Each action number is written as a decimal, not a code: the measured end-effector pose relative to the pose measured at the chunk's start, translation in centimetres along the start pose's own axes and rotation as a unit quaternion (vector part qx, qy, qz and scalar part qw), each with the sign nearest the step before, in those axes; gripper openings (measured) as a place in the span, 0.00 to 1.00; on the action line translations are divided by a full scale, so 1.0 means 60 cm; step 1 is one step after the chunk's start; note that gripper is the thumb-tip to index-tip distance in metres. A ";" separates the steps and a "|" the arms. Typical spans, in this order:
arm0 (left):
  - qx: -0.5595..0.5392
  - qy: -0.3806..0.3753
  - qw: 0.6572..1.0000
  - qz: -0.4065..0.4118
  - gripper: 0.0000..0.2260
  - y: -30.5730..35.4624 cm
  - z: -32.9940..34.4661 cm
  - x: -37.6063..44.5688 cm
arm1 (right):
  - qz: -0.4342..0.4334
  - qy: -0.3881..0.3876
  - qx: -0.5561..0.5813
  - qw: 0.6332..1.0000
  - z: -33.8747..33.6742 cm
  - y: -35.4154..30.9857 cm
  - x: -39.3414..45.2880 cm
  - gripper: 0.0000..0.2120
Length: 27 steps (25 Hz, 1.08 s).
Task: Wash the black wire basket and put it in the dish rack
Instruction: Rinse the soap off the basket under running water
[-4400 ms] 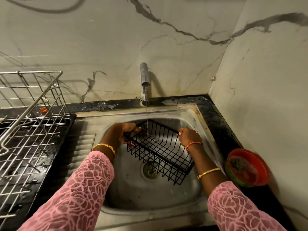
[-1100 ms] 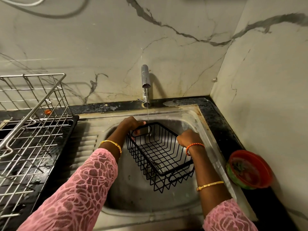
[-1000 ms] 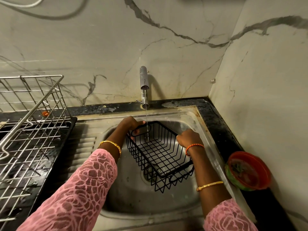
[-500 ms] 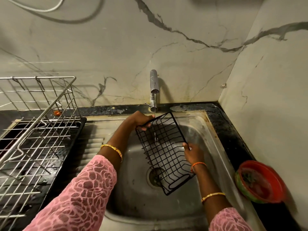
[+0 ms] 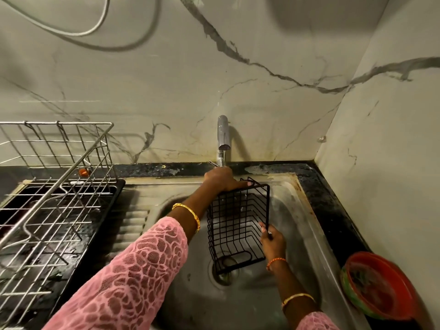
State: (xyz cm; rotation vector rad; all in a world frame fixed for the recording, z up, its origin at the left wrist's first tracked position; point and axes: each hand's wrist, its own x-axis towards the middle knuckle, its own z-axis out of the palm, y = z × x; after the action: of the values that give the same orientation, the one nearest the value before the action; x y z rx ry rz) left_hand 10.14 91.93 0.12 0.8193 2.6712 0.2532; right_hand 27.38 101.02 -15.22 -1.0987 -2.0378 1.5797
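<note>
The black wire basket (image 5: 234,225) stands on end over the steel sink (image 5: 297,210), tipped so its open side faces right, just below the tap (image 5: 223,136). My left hand (image 5: 220,179) grips its upper rim directly under the spout. My right hand (image 5: 271,241) pinches the lower right edge of the rim. The basket's bottom end hangs above the drain (image 5: 223,273). The metal dish rack (image 5: 47,198) sits to the left on a black tray.
A red and green bowl (image 5: 378,287) sits on the black counter at the right, close to the side wall. The sink's ribbed drainboard (image 5: 133,225) lies between basin and rack. A small orange thing (image 5: 83,172) sits behind the rack.
The basket has gone from lying tilted under the stream to standing nearly upright. My left hand rose to just under the spout; my right hand dropped lower on the rim.
</note>
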 end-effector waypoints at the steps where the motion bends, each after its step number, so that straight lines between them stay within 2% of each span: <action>1: -0.030 0.009 0.999 0.017 0.36 0.000 -0.005 -0.003 | -0.003 0.014 0.005 1.000 0.004 0.005 0.000 0.12; 3: -0.175 0.060 0.982 0.036 0.26 -0.005 -0.007 -0.020 | -0.003 0.053 0.012 0.999 0.011 0.018 0.001 0.11; 5: -0.307 0.147 0.940 0.017 0.16 -0.020 0.008 -0.037 | -0.022 0.081 0.019 0.996 0.019 0.028 -0.005 0.09; 6: -0.365 0.157 0.918 -0.010 0.13 -0.029 0.019 -0.045 | -0.033 0.087 0.028 0.995 0.023 0.029 -0.011 0.08; 8: -0.512 0.077 0.852 -0.075 0.13 -0.036 0.037 -0.068 | -0.038 0.093 0.051 0.994 0.030 0.029 -0.023 0.08; 10: -0.614 0.004 0.782 -0.108 0.13 -0.044 0.040 -0.092 | -0.033 0.099 0.076 0.992 0.034 0.031 -0.031 0.08; 13: -0.682 -0.010 0.723 -0.111 0.18 -0.063 0.046 -0.109 | 0.013 0.082 0.121 0.989 0.041 0.030 -0.029 0.08; 18: -0.685 0.007 0.722 -0.096 0.12 -0.059 0.037 -0.119 | 0.055 0.018 0.179 0.982 0.056 0.004 -0.012 0.12; 24: -0.653 0.069 0.744 -0.125 0.12 -0.069 0.032 -0.109 | 0.086 -0.042 0.139 0.986 0.075 -0.032 0.013 0.08; 27: -0.649 0.109 0.739 -0.146 0.14 -0.085 0.034 -0.099 | 0.074 -0.066 0.117 0.988 0.084 -0.043 0.026 0.14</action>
State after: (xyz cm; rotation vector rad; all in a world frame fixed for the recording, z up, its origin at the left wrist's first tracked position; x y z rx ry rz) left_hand 12.92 84.53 -1.56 -0.1181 1.9242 1.8847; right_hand 22.05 98.57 -14.78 -1.1052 -1.8248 1.9558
